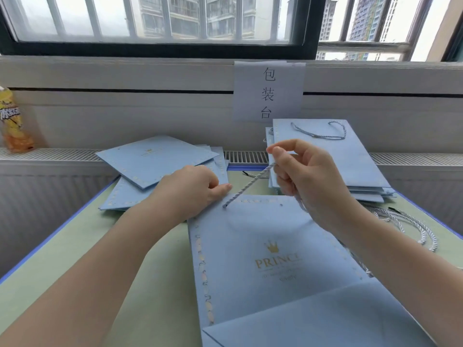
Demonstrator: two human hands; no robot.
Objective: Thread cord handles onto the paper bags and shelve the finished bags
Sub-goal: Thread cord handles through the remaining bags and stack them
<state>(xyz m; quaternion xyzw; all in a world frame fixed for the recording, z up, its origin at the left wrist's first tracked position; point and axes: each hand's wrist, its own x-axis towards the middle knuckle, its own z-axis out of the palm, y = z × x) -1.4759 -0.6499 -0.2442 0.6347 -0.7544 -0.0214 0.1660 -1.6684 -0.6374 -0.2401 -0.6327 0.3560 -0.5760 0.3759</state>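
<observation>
On the table (150,284), one flat bag (263,246), two stacks; right hand (305,176) pinches one cord (246,187) (left hand (193,189) presses flat).

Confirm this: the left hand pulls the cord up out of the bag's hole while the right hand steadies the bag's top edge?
Sides are swapped. In the head view the right hand pinches the cord and the left hand steadies the bag by its top edge.

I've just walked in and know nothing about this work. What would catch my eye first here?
Front and centre, a pale blue paper bag with a gold crown lies flat on the green table, while the right hand pinches a twisted grey cord running up from a hole at the bag's top edge. The left hand rests at the bag's top corner. Behind them sit two stacks of blue bags, left and right.
</observation>
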